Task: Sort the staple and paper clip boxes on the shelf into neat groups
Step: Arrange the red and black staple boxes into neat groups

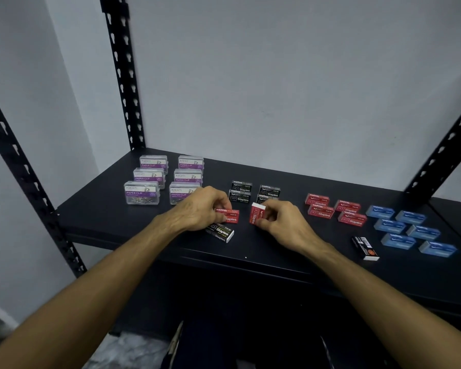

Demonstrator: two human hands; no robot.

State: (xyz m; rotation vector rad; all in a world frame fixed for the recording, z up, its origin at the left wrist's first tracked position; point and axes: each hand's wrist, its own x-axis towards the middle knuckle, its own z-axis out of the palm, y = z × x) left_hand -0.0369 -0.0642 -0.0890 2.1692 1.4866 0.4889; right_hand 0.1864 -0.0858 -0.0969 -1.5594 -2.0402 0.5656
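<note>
Shelf [277, 265] of dark metal carries my sorting, mostly done. Clear paper clip boxes [165, 179] sit far left in two rows, blue boxes [410, 231] far right, red staple boxes [336, 209] just left of those, black staple boxes [253, 193] in the middle. Strays are what's in hand now. My left hand [197, 209] pinches a flat red box [228, 215], a loose black box [220, 231] just beneath it. My right hand [280, 218] grips a red box stood on end [257, 213]. Next, I judge, both reds go right to their group; another black stray [365, 247] waits near right.
</note>
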